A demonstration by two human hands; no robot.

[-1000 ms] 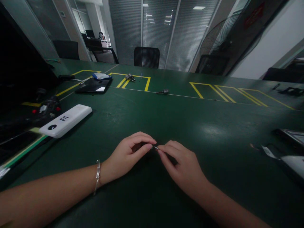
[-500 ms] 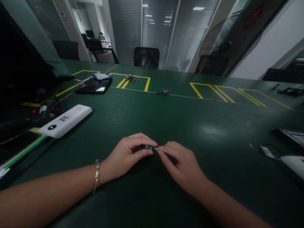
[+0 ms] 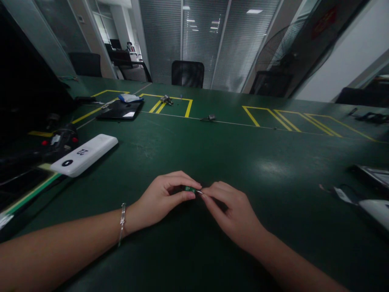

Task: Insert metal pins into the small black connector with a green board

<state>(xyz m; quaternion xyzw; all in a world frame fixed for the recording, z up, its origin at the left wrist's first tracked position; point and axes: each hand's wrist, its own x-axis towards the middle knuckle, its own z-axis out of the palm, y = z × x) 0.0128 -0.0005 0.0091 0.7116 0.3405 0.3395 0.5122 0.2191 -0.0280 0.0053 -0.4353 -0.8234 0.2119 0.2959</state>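
Note:
My left hand, a bracelet on its wrist, pinches a small green circuit board between thumb and fingers. Pale markings show on the board's face, while its ends are partly covered by the fingertips. My right hand is closed, thumb against forefinger, on a thin silvery piece that reaches toward the board's right end. Whether this piece is joined to the board or only touches it, I cannot tell. Both hands are close together above the green table.
On the left lie a white power bank marked 22 and a black device with red buttons. Farther back are a dark tablet, metal parts and a small grey motor-like piece. A white device sits at right.
Both hands keep nearly the same place and grip. The green board appears slightly tilted compared with before, and the left wrist has shifted a little.

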